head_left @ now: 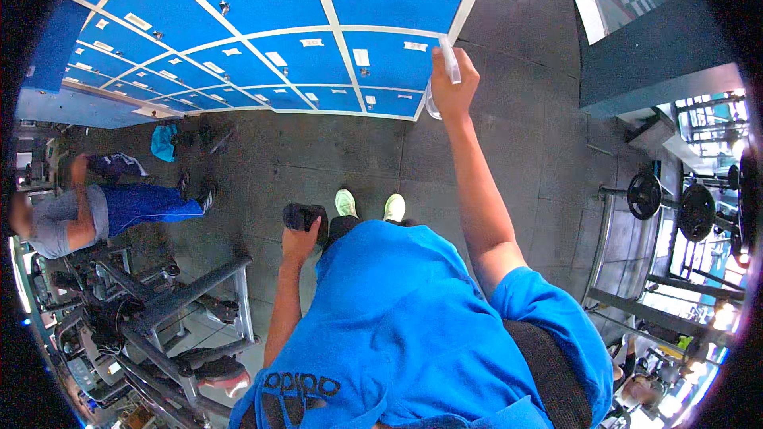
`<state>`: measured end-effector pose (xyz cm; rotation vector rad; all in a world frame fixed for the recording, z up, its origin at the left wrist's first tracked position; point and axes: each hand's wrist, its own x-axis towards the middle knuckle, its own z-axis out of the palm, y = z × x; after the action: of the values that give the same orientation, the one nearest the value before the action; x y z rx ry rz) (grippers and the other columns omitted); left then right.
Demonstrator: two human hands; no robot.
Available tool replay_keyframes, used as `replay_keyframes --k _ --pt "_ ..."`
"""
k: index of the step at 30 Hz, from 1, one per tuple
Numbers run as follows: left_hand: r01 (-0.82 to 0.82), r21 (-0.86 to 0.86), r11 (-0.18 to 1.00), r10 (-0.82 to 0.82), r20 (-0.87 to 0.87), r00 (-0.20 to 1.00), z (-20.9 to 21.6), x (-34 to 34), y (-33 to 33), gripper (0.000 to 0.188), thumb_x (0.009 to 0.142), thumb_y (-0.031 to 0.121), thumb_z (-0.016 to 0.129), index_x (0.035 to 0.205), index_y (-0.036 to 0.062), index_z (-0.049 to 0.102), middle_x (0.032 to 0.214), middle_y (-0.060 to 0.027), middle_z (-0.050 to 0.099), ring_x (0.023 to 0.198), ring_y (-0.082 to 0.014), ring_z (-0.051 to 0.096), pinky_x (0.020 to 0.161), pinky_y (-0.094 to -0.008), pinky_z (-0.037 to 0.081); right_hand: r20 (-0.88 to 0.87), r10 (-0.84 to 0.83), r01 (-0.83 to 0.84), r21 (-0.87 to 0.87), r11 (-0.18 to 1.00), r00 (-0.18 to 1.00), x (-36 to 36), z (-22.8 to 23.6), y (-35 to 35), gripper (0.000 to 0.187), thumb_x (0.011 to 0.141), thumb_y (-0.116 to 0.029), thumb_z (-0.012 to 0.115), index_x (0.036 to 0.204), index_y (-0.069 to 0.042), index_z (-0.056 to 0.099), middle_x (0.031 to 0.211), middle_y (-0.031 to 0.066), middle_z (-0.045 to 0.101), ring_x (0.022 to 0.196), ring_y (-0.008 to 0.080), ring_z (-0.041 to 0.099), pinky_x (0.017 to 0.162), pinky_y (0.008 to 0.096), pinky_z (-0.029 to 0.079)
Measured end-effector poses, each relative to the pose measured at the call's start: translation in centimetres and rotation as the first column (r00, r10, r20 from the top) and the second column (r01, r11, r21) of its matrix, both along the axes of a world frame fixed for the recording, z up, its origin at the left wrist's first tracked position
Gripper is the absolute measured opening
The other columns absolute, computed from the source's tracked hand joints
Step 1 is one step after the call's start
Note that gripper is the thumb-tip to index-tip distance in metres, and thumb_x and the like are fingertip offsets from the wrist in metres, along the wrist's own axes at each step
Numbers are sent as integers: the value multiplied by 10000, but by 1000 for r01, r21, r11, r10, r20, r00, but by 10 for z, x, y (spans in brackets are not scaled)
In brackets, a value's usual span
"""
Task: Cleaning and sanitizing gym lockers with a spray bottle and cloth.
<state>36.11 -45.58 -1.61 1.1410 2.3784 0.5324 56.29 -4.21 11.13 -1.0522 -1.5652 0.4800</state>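
My right hand [458, 89] is stretched out ahead, closed around a spray bottle [451, 62] with a white top. A bit of its clear body shows beside the wrist; the rest is hidden by the fingers. The bottle is close to the right-hand edge of a bank of blue lockers [389, 60]; whether it touches them I cannot tell. Low by my left hip, my left hand [301, 241] grips a bunched black cloth [305, 216].
Dark floor tiles [493, 159] lie around my light shoes [346, 202]. At the left a person [119, 210] in blue trousers is near a turquoise bag [164, 143]. Gym machines [175, 310] stand at lower left, a rack with weight plates [696, 212] at right, a dark counter [660, 63] at upper right.
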Motion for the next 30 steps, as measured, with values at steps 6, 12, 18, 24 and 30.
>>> replay_keyframes --k 6,12,18,24,30 --pt "58 84 995 -57 -17 998 18 10 11 466 874 438 692 1114 39 674 1090 -226 687 1018 -430 651 886 -494 511 35 39 -36 -62 997 999 9 -18 -14 266 909 -240 702 779 -18 635 658 136 587 615 253 594 556 385 452" --pt "31 120 992 -31 5 999 24 17 11 406 878 423 695 1072 66 688 1031 -199 706 954 -426 670 821 -490 528 -9 97 -97 -82 992 995 -5 -22 -20 218 883 -221 703 810 -25 646 757 185 643 705 389 654 611 432 499" --pt "7 116 993 -1 -47 999 11 16 2 430 877 435 696 1089 62 677 1048 -208 703 980 -426 668 832 -489 534 -34 99 -99 -11 995 995 -31 -5 -2 195 877 -229 721 849 -42 675 789 172 680 717 348 680 632 428 511" --pt "-54 25 998 51 100 994 8 22 -10 498 868 455 697 1152 48 652 1084 -224 693 1031 -429 654 898 -484 520 -62 97 -99 -25 995 993 -44 9 4 160 899 -176 734 904 -17 710 699 61 653 647 94 594 577 297 467" --pt "-134 -44 990 137 67 988 11 25 -10 561 851 500 702 1167 39 647 1084 -262 683 1027 -457 648 891 -494 523 -169 88 -83 36 996 982 -44 -2 4 157 887 -166 744 885 -14 704 693 63 652 639 94 593 574 292 468"
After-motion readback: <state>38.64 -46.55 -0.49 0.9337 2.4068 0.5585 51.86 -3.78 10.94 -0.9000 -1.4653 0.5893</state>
